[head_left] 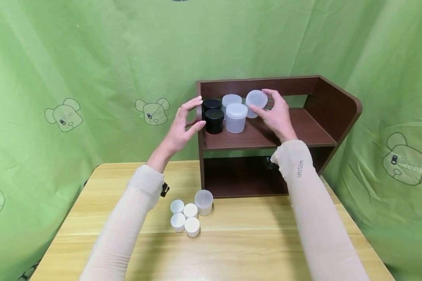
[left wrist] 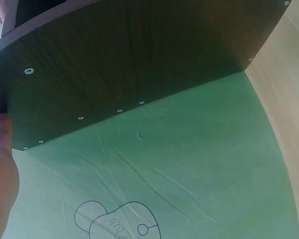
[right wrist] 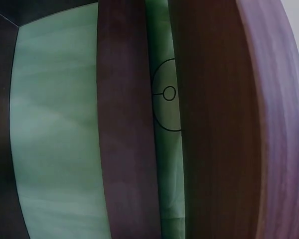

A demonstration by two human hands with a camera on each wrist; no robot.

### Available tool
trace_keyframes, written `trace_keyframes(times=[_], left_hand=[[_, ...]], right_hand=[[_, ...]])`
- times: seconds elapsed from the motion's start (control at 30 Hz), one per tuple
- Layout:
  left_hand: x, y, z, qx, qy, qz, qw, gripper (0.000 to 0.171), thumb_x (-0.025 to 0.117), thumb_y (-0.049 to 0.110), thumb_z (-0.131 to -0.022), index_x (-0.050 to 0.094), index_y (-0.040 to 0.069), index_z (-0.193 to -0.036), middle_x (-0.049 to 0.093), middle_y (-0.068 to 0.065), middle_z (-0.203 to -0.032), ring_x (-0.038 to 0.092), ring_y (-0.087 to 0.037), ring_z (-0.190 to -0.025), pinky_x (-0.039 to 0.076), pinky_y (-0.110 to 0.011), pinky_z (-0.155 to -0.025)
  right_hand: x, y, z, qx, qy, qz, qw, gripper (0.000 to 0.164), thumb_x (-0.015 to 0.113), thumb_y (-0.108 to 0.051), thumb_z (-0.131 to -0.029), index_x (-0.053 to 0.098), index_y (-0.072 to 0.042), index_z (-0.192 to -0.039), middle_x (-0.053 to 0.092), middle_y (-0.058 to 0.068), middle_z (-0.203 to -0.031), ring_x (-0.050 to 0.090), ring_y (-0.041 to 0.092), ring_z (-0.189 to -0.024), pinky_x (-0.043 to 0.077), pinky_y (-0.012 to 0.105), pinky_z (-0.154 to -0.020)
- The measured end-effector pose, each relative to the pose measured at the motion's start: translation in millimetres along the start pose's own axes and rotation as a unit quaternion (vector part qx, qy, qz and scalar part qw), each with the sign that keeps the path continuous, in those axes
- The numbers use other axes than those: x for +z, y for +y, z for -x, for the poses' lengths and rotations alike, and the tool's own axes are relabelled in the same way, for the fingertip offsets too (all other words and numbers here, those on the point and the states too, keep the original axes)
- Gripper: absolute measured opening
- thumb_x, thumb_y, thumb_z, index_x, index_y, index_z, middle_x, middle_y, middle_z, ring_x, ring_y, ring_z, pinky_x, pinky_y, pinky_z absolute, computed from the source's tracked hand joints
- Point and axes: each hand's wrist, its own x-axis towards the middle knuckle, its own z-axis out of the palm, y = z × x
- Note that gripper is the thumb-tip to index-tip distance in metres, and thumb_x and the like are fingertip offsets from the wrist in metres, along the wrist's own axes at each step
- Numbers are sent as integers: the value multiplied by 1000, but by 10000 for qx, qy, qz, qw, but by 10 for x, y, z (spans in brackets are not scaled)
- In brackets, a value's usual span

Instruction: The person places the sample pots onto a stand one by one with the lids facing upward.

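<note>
My right hand (head_left: 277,115) pinches a frosted translucent jar (head_left: 256,99) between thumb and fingers, tilted, at the upper shelf (head_left: 292,127). To its left stand two more frosted jars, one in front (head_left: 236,119) and one behind (head_left: 231,100). Two black jars, a front one (head_left: 213,123) and a rear one (head_left: 212,104), stand by the shelf's left side. My left hand (head_left: 179,130) is spread at that side, thumb near the front black jar. In the left wrist view, a finger (left wrist: 4,132) touches the outer side panel (left wrist: 114,64). The right wrist view shows no hand.
Several small white-lidded jars (head_left: 192,226) stand grouped on the wooden table (head_left: 239,249), beside another frosted jar (head_left: 204,203) in front of the rack. The dark brown rack has a lower compartment (head_left: 242,175) and a raised right side panel (head_left: 334,101). A green curtain (head_left: 126,58) hangs behind.
</note>
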Motion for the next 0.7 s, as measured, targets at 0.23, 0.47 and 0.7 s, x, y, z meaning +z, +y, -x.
trace_keyframes(times=[0.23, 0.47, 0.7], left_hand=[[27, -202, -5, 290, 327, -206, 9988, 53, 63, 8, -98, 44, 6, -147, 39, -16, -163, 36, -27, -146, 56, -53, -105], [183, -479, -44, 562, 637, -314, 9959, 56, 65, 13, -96, 45, 8, -148, 42, -12, -163, 37, -31, -143, 58, -54, -102], [262, -475, -64, 492, 809, -811, 9922, 55, 58, 33, -96, 45, 18, -148, 44, -2, -163, 40, -22, -142, 42, -44, -111]], right_hand=[[29, -7, -14, 50, -103, 155, 9998, 77, 81, -38, -89, 46, -18, -155, 54, 12, -147, 56, 26, -121, 53, 37, -106], [-39, 47, -11, 69, -93, 389, 9992, 78, 80, -41, -90, 46, -18, -156, 53, 12, -151, 57, 30, -121, 51, 30, -95], [-75, 116, -15, 51, -31, 593, 9982, 77, 79, -43, -90, 46, -17, -155, 54, 13, -151, 58, 31, -120, 47, 28, -91]])
